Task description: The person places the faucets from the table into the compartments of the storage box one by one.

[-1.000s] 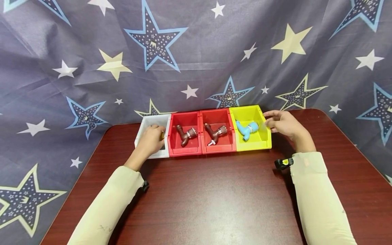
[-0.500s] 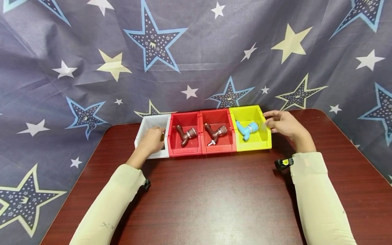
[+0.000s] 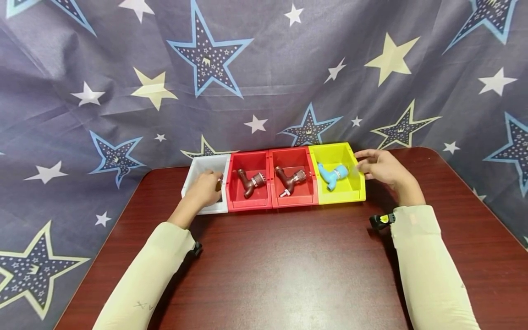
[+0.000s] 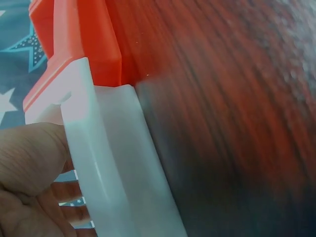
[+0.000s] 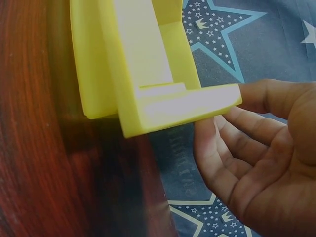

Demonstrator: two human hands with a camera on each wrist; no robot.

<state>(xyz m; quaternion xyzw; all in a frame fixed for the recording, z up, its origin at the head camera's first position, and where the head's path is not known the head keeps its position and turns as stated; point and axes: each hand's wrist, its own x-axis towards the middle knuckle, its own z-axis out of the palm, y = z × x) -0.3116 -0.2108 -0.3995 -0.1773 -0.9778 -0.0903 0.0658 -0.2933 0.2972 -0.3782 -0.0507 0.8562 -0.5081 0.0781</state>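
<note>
My left hand (image 3: 204,189) reaches into the white bin (image 3: 206,162) at the row's left end. A small brownish-gold piece (image 3: 219,185) shows beside its fingers; the rest is hidden. In the left wrist view the thumb (image 4: 32,155) and fingers lie beyond the bin's wall (image 4: 91,153). My right hand (image 3: 385,170) holds the right side of the yellow bin (image 3: 350,193), its thumb and a finger on either side of the rim in the right wrist view. Inside the yellow bin lies a light blue tap (image 3: 333,175).
Two red bins (image 3: 249,204) (image 3: 294,200) stand between the white and yellow ones, touching. Each holds a brown tap (image 3: 250,182) (image 3: 290,180). The row sits at the back of a dark red wooden table (image 3: 284,266), against a grey-blue star-printed cloth (image 3: 264,68).
Almost nothing differs. My left hand has shifted very slightly inside the white bin; my right hand stays on the yellow bin, and the taps and bins have not moved.
</note>
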